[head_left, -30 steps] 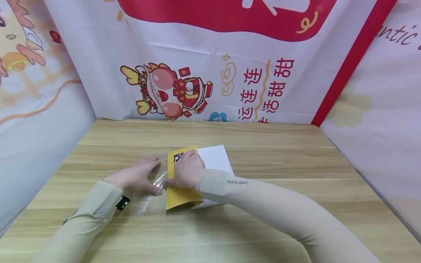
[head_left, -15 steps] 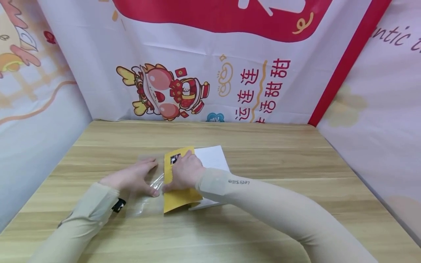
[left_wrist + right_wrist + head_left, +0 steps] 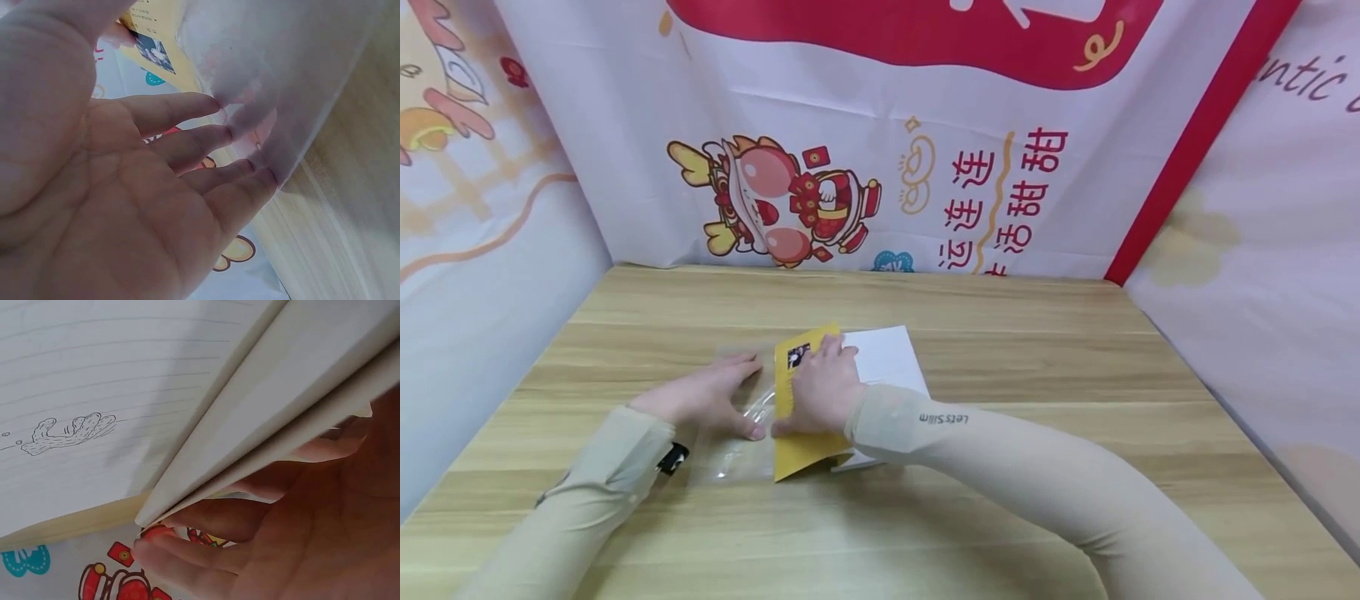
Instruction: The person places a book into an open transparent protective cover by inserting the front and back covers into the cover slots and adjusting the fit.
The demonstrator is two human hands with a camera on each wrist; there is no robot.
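A book with a yellow cover (image 3: 808, 450) lies mid-table, its white lined page (image 3: 887, 358) exposed on the right. A clear plastic sleeve (image 3: 730, 462) extends from the yellow cover's left side. My right hand (image 3: 823, 392) grips the yellow cover, fingers at its upper part, thumb near its left edge. In the right wrist view, the fingers (image 3: 212, 519) lie along pages beside a lined page (image 3: 112, 381) with a small drawing. My left hand (image 3: 711, 404) rests on the clear sleeve with fingers spread; in the left wrist view its fingertips touch the film (image 3: 250, 56).
The wooden table (image 3: 1037, 358) surrounds the book. Behind it hangs a white and red printed cloth (image 3: 865, 92) with cartoon figures, and more printed cloth (image 3: 1285, 250) stands along the right side. A black item (image 3: 673, 458) sits at the left wrist.
The yellow cover's upper right corner has tilted slightly, and the right fingers have shifted a little on it. The left hand stays on the sleeve. The head view has moved slightly.
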